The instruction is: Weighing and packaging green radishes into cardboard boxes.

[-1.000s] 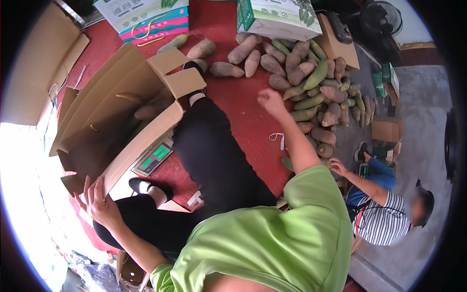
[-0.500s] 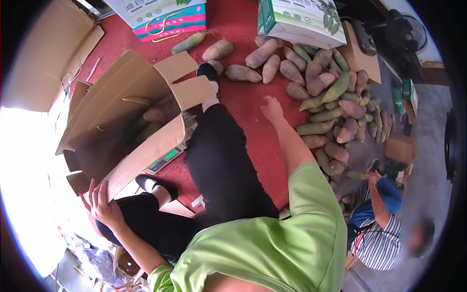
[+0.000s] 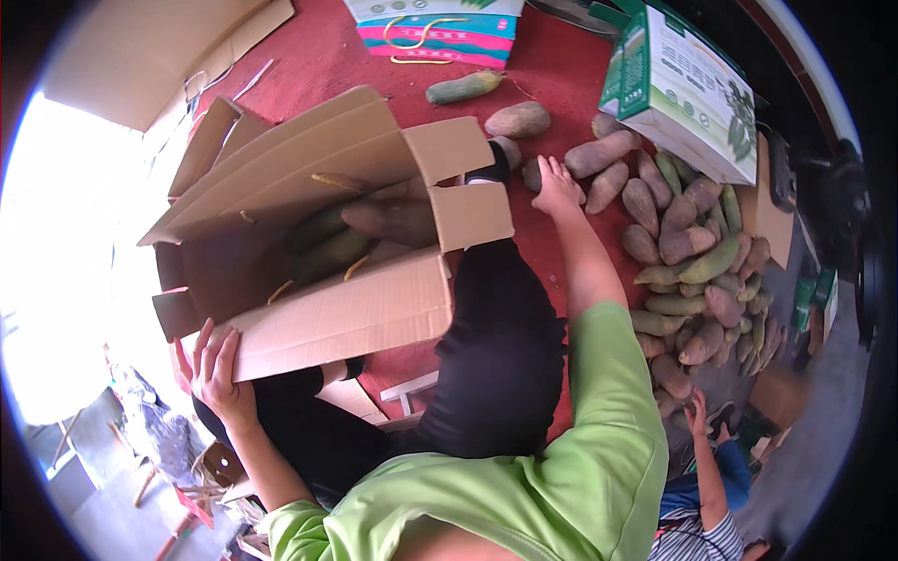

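Observation:
My left hand [image 3: 217,374] holds the near left corner of an open cardboard box [image 3: 327,318], its fingers over the flap. Inside the box lie a purplish radish [image 3: 383,221] and several green ones [image 3: 335,257]. My right hand [image 3: 561,190] stretches forward with fingers extended over a purplish radish [image 3: 531,175] on the red carpet, partly covering it. Whether the fingers close round it cannot be seen. Other loose radishes [image 3: 606,185] lie just to the right of this hand.
A large heap of radishes [image 3: 703,299] spreads on the right. Behind stand a green-and-white carton [image 3: 687,93] and a pink-and-blue gift bag [image 3: 440,42]. A co-worker's arm [image 3: 711,467] shows at lower right. My leg [image 3: 505,346] lies beside the box.
My right hand has moved forward from bare carpet to the radish. My left hand stays on the box. The view has shifted left, and the box flap now hides the scale seen earlier.

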`<state>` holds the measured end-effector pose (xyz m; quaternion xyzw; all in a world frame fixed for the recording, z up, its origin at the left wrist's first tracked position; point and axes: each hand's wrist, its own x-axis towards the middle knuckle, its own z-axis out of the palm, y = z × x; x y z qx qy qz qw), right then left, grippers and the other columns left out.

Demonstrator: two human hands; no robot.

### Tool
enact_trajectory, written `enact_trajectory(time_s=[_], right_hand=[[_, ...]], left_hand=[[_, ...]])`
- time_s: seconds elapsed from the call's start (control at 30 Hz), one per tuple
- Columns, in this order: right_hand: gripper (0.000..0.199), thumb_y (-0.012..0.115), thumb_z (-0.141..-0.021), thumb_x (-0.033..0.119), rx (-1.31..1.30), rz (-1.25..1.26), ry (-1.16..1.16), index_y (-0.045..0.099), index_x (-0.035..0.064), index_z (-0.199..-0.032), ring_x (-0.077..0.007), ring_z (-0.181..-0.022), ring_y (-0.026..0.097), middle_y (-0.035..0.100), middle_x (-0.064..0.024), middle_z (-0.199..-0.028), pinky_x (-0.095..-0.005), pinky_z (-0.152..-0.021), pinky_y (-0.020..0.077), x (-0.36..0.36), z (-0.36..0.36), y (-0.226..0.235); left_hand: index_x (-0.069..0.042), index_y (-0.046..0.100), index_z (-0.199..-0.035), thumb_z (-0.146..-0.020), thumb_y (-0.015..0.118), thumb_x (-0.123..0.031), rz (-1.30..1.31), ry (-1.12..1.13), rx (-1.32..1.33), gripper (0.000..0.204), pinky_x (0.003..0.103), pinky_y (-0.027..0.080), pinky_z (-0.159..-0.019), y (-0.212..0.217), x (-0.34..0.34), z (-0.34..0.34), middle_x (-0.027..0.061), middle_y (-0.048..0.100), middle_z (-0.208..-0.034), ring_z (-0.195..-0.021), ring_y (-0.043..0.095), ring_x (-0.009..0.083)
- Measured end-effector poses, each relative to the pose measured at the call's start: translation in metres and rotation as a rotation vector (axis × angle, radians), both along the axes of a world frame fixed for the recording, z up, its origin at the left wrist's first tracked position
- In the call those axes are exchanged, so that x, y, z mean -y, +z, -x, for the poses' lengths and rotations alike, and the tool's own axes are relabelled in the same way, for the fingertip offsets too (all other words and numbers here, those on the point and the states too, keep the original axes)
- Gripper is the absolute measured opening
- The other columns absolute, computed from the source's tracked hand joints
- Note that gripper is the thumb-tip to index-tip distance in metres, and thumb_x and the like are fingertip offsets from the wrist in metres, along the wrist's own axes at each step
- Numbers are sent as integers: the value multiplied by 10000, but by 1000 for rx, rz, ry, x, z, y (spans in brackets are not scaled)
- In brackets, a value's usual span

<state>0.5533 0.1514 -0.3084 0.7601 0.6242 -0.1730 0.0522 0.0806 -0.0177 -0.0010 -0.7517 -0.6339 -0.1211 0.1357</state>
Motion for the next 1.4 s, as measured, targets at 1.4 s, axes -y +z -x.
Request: enact_trajectory(time_s=[1.4], right_hand=[[677, 787, -618, 154, -780, -528, 235, 516, 36, -1226, -194, -1015, 583, 606, -92, -1096, -345, -888, 462, 53, 90, 372]], left_hand=[[-146, 675, -887, -664, 668, -32, -16, 23, 122, 251, 529, 241, -1104, 13, 10, 20, -32, 636, -898, -1093, 570, 189]])
